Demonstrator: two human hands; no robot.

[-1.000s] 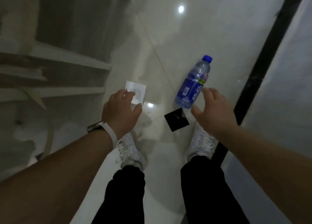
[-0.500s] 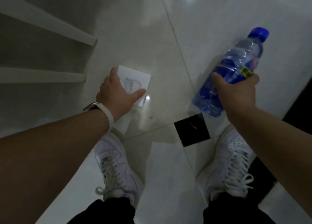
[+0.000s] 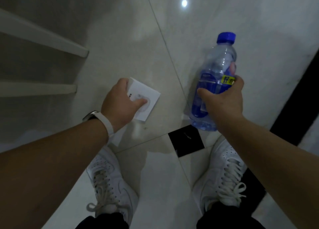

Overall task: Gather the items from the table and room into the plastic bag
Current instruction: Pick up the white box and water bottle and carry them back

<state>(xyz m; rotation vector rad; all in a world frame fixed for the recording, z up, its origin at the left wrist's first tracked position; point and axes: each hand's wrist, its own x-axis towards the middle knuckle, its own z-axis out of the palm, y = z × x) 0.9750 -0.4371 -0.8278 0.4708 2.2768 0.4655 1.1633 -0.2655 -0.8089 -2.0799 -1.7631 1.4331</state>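
Step in hand: picking items up off the floor, one per hand. Plastic bag not in frame, so neither item is bagged yet.

Left hand (image 3: 119,106), centre-left of frame, fingers closed on the small white box (image 3: 144,101): thumb pressed on its top face, other fingers wrapped over its far-left edge. Box is tilted; looks just clear of the tile floor (image 3: 120,44), but contact can't be ruled out from this angle.

Right hand (image 3: 222,101), centre-right, fingers wrapped round the middle of the water bottle (image 3: 214,70) at the label. Blue cap points to the top of frame, base toward the black tile inset (image 3: 186,143) by the shoes. Bottle appears lifted or about to lift.

Versus half a second ago: box was lying flat with the left hand only resting over its near corner; now it is pinched and tipped up. Right-hand grip on the bottle is firmer, and the bottle now stands steeper in frame. A second ago both hands were open and reaching, nothing held.

Next move, likely: stand up, find the bag, drop both in. Both hands are full, so the bag's mouth needs to be open already, or one item gets set down first.
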